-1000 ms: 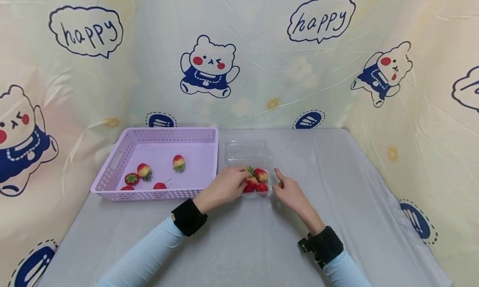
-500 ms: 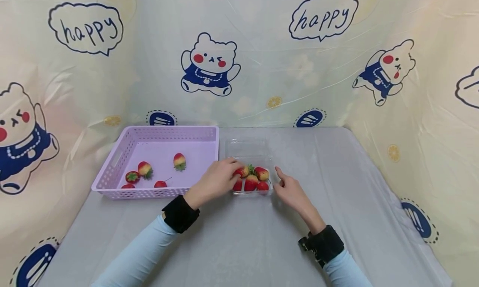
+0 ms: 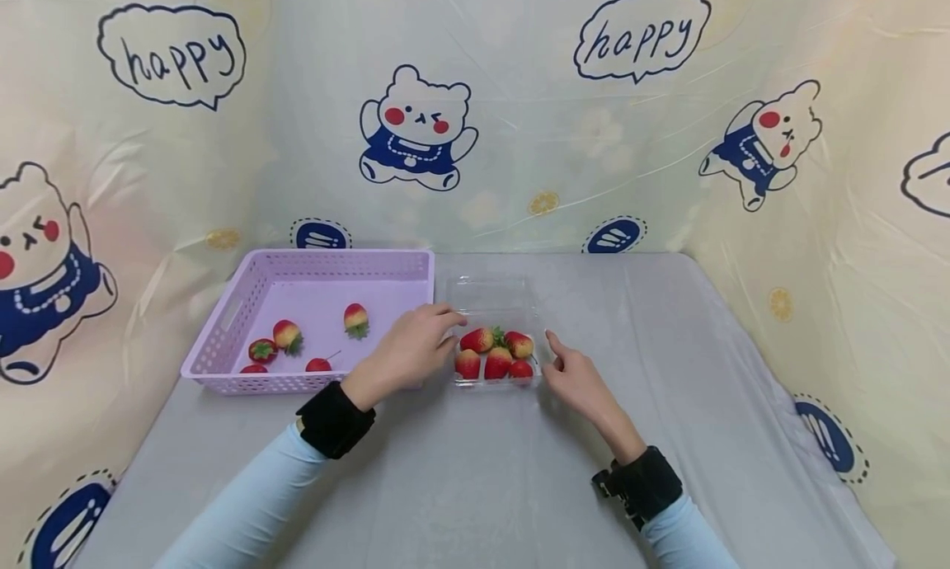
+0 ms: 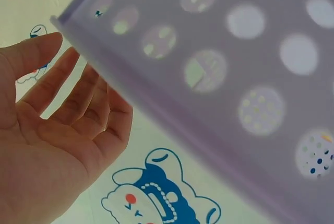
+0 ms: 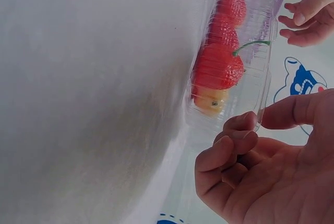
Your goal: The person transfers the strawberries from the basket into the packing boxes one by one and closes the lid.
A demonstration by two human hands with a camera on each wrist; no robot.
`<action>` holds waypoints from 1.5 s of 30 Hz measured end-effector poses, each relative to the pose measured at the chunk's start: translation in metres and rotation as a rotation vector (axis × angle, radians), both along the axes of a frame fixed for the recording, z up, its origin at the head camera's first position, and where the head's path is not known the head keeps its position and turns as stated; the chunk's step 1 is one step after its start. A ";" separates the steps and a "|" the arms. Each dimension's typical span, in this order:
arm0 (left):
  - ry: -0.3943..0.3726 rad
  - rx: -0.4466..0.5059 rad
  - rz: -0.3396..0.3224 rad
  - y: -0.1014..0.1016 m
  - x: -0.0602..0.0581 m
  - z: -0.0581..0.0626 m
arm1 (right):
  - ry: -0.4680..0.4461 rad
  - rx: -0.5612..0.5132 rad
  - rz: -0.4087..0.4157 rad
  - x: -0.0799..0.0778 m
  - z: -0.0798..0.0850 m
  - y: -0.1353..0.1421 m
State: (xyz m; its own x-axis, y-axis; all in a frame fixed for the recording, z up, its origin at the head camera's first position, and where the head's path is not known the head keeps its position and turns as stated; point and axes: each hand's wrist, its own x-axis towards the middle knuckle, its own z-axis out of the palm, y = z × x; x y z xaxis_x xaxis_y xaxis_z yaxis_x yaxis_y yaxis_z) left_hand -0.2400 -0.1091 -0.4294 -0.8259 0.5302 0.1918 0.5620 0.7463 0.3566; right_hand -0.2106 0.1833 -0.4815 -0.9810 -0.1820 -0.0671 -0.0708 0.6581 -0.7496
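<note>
A clear plastic clamshell box (image 3: 493,383) stands on the table with its lid (image 3: 486,293) laid back. Inside are several strawberries (image 3: 498,363) and a red cherry (image 3: 521,369) with a green stem, also visible through the wall in the right wrist view. My left hand (image 3: 414,345) hovers between basket and box, fingers loosely bent around nothing; the left wrist view shows its bare palm. At the box's right side, my right hand (image 3: 582,387) pinches the rim between thumb and curled forefinger, as seen in the right wrist view.
A lilac perforated basket (image 3: 312,260) stands left of the box. It holds strawberries (image 3: 356,318) and red fruit (image 3: 318,364) along its front. Grey cloth (image 3: 475,486) covers the table, and a printed curtain (image 3: 519,140) hangs behind.
My left hand has let go of a strawberry in the box's left part and moved left, off the box. The right hand has stayed at the box's right edge.
</note>
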 end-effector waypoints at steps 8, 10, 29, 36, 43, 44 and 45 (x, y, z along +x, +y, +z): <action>-0.010 0.007 0.030 -0.009 -0.005 0.009 | 0.003 0.000 0.001 -0.002 0.001 0.000; -0.015 0.021 0.043 -0.012 -0.006 0.011 | 0.005 0.000 0.001 -0.002 0.002 0.000; -0.010 -0.040 0.138 -0.046 -0.020 0.019 | -0.012 -0.010 0.000 0.000 -0.001 -0.001; -0.006 -0.030 0.159 -0.058 -0.032 0.019 | -0.015 -0.006 -0.007 -0.001 -0.001 -0.002; -0.018 -0.032 0.183 -0.068 -0.043 0.023 | -0.014 0.001 -0.008 -0.002 -0.002 -0.002; -0.023 -0.030 0.186 -0.069 -0.044 0.024 | -0.015 0.001 -0.008 -0.002 -0.002 -0.002; -0.032 -0.029 0.189 -0.070 -0.046 0.025 | -0.015 0.000 -0.008 -0.003 -0.001 -0.002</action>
